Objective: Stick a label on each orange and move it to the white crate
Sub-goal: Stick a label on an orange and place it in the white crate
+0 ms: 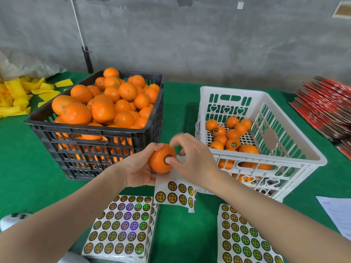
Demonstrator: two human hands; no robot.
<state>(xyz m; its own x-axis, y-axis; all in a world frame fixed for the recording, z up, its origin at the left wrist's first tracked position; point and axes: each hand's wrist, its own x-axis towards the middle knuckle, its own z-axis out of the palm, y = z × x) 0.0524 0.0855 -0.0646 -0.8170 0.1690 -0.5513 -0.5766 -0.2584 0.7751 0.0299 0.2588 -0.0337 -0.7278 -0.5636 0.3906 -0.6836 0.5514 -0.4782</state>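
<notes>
The label (165, 158) on the held orange (158, 160) is mostly covered by the thumb of the right hand (193, 160), so its print cannot be read. That hand's upper fingers (179, 138) are blurred. The top of the loose label sheet (174, 194) is hidden behind the orange and the right hand. The right stack of label sheets (245, 242) lies partly under the right forearm (266, 209) and runs off the bottom edge. A white object (11, 221) at the left is half hidden by the left forearm (57, 224); what it is cannot be told. The paper (338, 215) and the red cardboard stack (326, 107) are cut by the right edge, and the paper's print is too small to read. The lower oranges in the black crate (95, 135) show only through its slots.
</notes>
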